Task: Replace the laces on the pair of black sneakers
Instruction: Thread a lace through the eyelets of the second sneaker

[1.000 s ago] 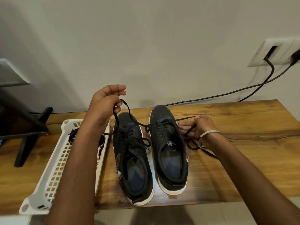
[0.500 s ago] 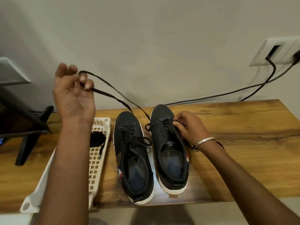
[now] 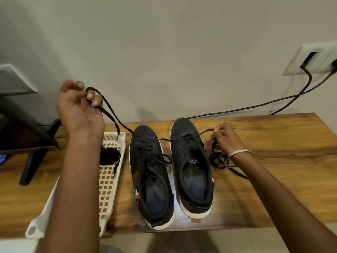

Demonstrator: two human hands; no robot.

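Two black sneakers stand side by side on the wooden table [image 3: 273,143], their long axes running from the near edge toward the wall, toes pointing away from the person and heels nearest the camera. The left sneaker [image 3: 151,176] is fully laced, its bow lying loose over the tongue. The right sneaker [image 3: 191,165] has bare eyelets except at the toe end, where a black lace [image 3: 116,121] passes through. From there one end rises leftward to the left hand [image 3: 80,110], held up above the table with fingers curled, pinching the lace so that it loops over the fingertips and a tail hangs down toward the white basket [image 3: 109,179]. The other end runs rightward to the right hand [image 3: 224,139], which pinches it low beside the toe of the right sneaker; the slack lies coiled on the table under the wrist. A dark lace bundle [image 3: 109,156] sits in the basket, just left of the left sneaker
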